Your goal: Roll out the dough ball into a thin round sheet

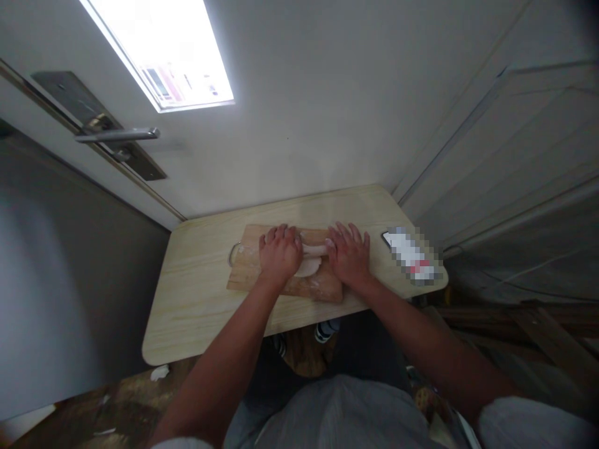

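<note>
a pale table (196,287) is standing against the door (290,137), bearing a cutting board (247,269). over the board, the left hand (281,252) and right hand (350,254) are resting palm down on a rolling pin (315,249), fingers reaching forward; whether they are gripping it, i cannot tell. on the board, pale flattened dough (309,267) is lying just nearer the person than the pin.

no text readable; phone screen (410,254) pixelated, door window (163,47) overexposed
</note>
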The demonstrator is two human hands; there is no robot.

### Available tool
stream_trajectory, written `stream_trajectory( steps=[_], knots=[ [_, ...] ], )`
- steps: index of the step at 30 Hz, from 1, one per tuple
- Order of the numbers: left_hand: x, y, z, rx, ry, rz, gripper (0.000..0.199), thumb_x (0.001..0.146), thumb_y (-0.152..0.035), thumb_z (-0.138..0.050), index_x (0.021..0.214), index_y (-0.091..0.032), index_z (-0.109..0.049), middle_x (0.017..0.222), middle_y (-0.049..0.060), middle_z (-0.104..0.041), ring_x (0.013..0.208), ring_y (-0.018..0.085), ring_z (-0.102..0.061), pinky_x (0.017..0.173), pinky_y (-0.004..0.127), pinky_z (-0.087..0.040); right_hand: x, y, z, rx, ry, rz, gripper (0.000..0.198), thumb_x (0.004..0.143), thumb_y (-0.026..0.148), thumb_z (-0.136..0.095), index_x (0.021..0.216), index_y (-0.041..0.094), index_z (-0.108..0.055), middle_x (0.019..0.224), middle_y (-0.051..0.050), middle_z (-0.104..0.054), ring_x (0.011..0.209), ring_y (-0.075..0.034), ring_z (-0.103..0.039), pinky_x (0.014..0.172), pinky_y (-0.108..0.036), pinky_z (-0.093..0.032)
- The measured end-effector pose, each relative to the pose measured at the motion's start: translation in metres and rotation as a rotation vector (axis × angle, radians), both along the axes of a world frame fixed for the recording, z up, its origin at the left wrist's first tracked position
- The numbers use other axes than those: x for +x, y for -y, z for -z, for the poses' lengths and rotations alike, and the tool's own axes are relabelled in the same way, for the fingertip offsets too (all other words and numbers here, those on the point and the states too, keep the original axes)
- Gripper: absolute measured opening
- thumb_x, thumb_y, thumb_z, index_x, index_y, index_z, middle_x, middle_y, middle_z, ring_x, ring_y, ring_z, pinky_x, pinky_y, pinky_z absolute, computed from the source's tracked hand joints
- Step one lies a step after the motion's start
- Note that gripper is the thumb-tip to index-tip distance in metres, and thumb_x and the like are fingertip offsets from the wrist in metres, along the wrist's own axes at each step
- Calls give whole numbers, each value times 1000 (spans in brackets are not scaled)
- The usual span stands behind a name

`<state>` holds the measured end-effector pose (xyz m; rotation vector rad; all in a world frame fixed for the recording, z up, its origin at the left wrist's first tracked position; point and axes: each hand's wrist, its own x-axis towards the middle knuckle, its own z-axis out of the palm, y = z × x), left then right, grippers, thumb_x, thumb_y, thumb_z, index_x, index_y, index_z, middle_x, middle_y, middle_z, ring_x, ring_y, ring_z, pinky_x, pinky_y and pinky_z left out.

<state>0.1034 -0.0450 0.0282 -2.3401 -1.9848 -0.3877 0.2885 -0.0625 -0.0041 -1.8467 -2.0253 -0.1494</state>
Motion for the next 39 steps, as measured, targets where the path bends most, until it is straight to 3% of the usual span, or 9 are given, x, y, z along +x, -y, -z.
stream_trajectory(
  steps=[16, 30, 39],
  knots=[
    [-1, -28, 2, -33, -6, -9, 43, 98, -39, -35, 132, -26, -57, 138, 9, -58, 122, 32, -51, 100, 52, -39, -1, -34, 2, -35, 0, 15, 45, 100, 37, -36, 138, 24, -57, 148, -7, -52, 138, -33, -35, 113, -60, -19],
    [-2, -52, 0, -154, 23, -31, 45, 94, -36, -41, 134, -25, -57, 137, 13, -57, 123, 34, -50, 102, 57, -39, -2, -51, 2, -76, -32, 4, 46, 98, 35, -36, 136, 22, -60, 145, -11, -55, 134, -34, -39, 111, -61, -19],
    [-3, -44, 0, -97, 11, -13, 43, 96, -37, -38, 132, -24, -58, 138, 11, -58, 123, 32, -50, 103, 54, -39, -1, -45, 1, -78, 13, 9, 45, 100, 35, -35, 135, 23, -60, 145, -9, -55, 134, -33, -40, 111, -59, -20]
  ],
)
